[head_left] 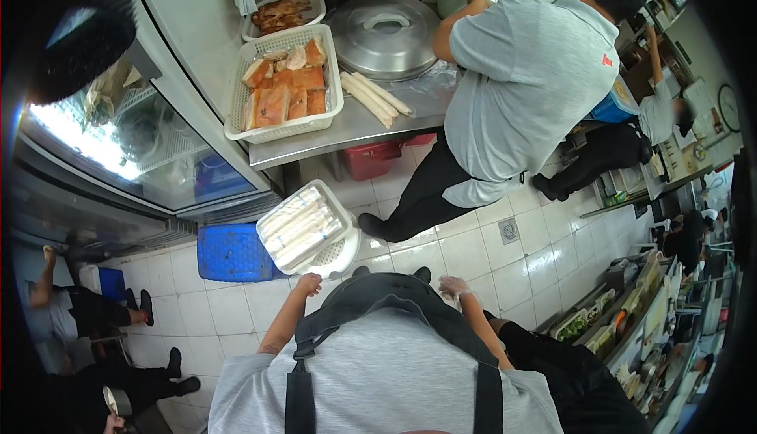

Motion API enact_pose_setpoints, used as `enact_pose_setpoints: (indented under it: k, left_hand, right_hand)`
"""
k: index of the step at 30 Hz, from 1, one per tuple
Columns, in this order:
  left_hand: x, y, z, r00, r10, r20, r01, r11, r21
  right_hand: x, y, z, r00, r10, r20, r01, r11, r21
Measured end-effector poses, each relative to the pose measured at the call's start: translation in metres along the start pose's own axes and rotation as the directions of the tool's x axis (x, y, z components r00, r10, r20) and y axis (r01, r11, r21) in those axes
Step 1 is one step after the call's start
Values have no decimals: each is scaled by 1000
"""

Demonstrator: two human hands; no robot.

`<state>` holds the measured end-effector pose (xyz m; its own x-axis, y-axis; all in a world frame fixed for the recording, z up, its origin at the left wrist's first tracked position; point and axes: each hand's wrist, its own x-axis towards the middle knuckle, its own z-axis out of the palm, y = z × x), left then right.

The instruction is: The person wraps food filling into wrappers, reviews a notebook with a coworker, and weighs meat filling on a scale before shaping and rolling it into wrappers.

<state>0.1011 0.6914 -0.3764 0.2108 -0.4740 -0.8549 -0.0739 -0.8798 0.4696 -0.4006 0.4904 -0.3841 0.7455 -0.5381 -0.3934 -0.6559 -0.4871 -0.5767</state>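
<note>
A white rectangular plastic basket (341, 215) of pale, plastic-wrapped rolls (300, 227) rests on a round white plastic stool (347, 254), just ahead of the wearer's left hand (308, 284). That hand's fingers curl inward; whether they press together, I cannot tell. The right hand (453, 286), seemingly in a clear glove, hangs well apart from the basket, too small to tell whether it is spread or shut.

White square tiles (473, 267) cover the floor, with a square metal drain (509, 230) and a blue plastic crate (233, 253) beside the stool. Beyond, a stainless-steel counter (315, 146) bears a cream plastic basket (300, 130) of reddish-brown slabs (293, 91), pale sticks (374, 99) and a large domed metal lid (386, 36). A co-worker in a grey shirt (528, 87) stands there; a glass-door fridge (181, 142) flanks the counter's left end.
</note>
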Motion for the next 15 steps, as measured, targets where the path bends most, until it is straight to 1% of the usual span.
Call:
enact_pose_setpoints:
  k: [1,2,3,4,5,6,7,8,9,11,13,14,15]
  left_hand:
    - [0,1,0,1000,6,2,-6,1000,1]
    - [0,1,0,1000,11,4,-11,1000,2]
    - [0,2,0,1000,16,0,-16,1000,9]
    - [0,2,0,1000,22,-4,-22,1000,16]
    - [0,3,-1,1000,27,-7,-27,999,23]
    - [1,2,-1,1000,28,-6,-28,999,24]
    - [2,1,-2,1000,29,-5,-29,999,25]
    - [2,1,-2,1000,30,-4,-30,999,25]
    - [1,2,-3,1000,29,-7,-29,999,25]
    - [-2,1,-4,1000,26,-13,-26,999,24]
    - [2,-4,-3,1000,-2,-8,2,1000,18]
    - [3,-6,-3,1000,-15,-6,15,1000,15]
    - [4,-8,-3,1000,-18,-6,18,1000,6]
  right_hand:
    - [1,2,2,987,145,61,-152,980,132]
    - [0,0,0,1000,-5,-2,5,999,-35]
    - [-1,0,-3,986,-164,-37,153,966,-208]
    - [-2,-1,-7,945,-323,-44,283,881,-378]
    - [0,-13,-14,996,61,-67,-55,994,91]
    - [3,-32,-23,909,406,89,-391,762,516]
    - [5,-42,-28,716,592,371,-608,266,748]
    - [6,-27,-17,809,515,282,-528,428,734]
    - [7,3,4,887,417,199,-427,574,699]
    - [8,4,4,888,407,215,-425,546,722]
    - [8,-47,-33,721,550,422,-593,173,787]
    - [9,-47,-33,864,432,260,-459,458,761]
    - [9,-48,-33,832,471,294,-486,364,794]
